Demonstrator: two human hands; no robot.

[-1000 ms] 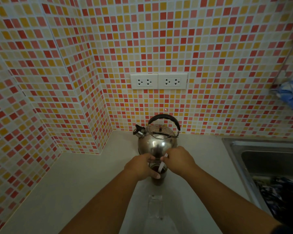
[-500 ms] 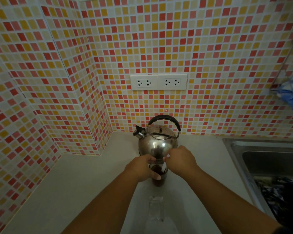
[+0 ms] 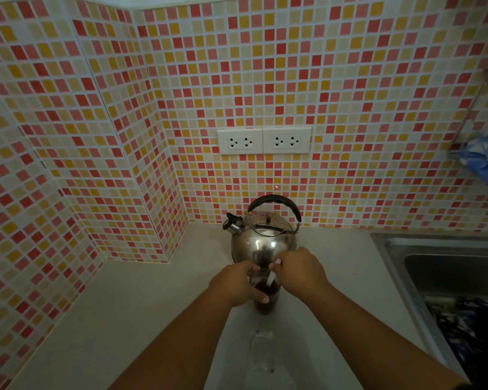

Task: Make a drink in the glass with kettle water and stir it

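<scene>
Basically late stage: glass (image 3: 265, 304) on the countertop (image 3: 124, 319) just in front of the whistling kettle (image 3: 262, 237) already holds dark liquid. Left hand (image 3: 235, 284) wrapped around the glass, right hand (image 3: 299, 273) pinching a white stirrer (image 3: 271, 278) dipped in. Only stirring looks left.

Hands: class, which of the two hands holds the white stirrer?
The right hand pinches the white stirrer in the dark drink; the left hand wraps the glass.

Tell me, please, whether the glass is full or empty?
Partly full: dark liquid shows in the upright glass, below the rim.
</scene>
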